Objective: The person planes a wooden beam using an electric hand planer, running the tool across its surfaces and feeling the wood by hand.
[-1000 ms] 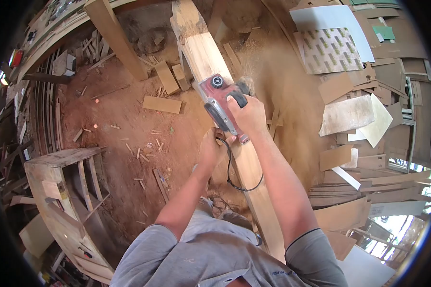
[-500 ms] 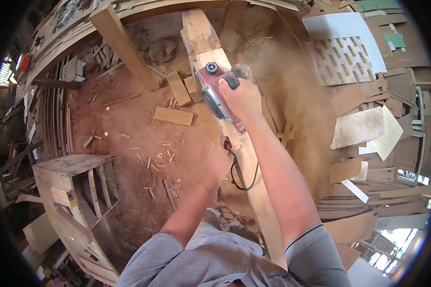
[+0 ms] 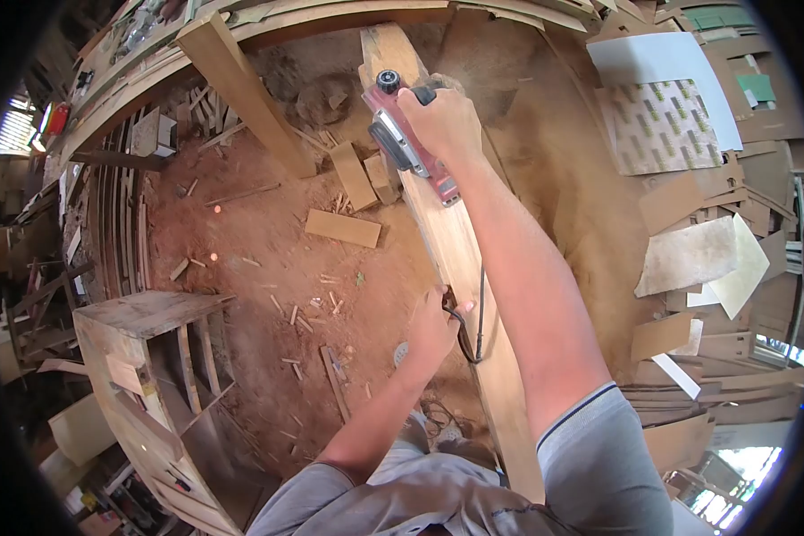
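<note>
A red electric planer (image 3: 433, 165) with a black front knob lies on a long wooden plank (image 3: 509, 411), near its far end. My right hand (image 3: 447, 125) is wrapped around the planer's black handle. Lower down, at the plank's left edge, my left hand (image 3: 436, 326) has its fingers closed on the black power cord (image 3: 466, 344). The cord loops over the plank between my forearms. The far part of the plank looks darker and rougher than the pale stretch behind the planer.
An upright timber post (image 3: 246, 94) and several wood blocks (image 3: 343, 229) are to the left, above scattered offcuts on the reddish floor. A wooden cabinet frame (image 3: 143, 322) stands lower left. Sawdust (image 3: 572, 170) covers ground right of the plank, beside stacked sheets (image 3: 688, 259).
My right hand has pushed the planer farther along the plank, toward its far end. My left hand stays by the plank's left edge with the cord, and the view has shifted slightly.
</note>
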A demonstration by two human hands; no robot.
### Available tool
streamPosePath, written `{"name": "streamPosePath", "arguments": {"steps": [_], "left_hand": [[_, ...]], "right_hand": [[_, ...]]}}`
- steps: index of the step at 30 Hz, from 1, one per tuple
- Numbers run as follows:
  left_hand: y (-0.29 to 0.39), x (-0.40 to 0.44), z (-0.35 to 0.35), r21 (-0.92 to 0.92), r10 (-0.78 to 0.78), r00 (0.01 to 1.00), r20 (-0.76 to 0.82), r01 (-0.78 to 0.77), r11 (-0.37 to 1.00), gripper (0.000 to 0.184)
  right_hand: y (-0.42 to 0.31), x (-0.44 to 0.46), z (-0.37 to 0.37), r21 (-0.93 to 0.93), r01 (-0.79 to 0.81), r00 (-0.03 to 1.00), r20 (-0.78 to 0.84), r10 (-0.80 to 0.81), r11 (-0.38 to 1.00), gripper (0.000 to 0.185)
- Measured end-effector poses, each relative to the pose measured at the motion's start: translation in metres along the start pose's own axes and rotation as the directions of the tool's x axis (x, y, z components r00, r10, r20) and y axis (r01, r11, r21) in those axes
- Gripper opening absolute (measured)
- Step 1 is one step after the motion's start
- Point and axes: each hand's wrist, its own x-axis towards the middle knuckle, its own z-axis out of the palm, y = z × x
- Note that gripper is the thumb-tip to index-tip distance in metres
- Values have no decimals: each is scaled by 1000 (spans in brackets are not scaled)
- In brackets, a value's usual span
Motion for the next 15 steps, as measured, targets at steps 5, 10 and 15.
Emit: {"name": "streamPosePath", "arguments": {"steps": [5, 10, 15], "left_hand": [[6, -2, 1, 36, -44, 999, 13, 43, 998, 55], [-5, -2, 5, 17, 4, 999, -43, -3, 1000, 51], [19, -15, 1, 32, -46, 993, -106, 50, 998, 38]], "right_hand": [[-7, 29, 1, 43, 65, 998, -7, -65, 997, 65], [3, 34, 6, 111, 169, 976, -156, -151, 979, 65], [59, -53, -33, 484, 305, 921, -370, -124, 820, 46]]}}
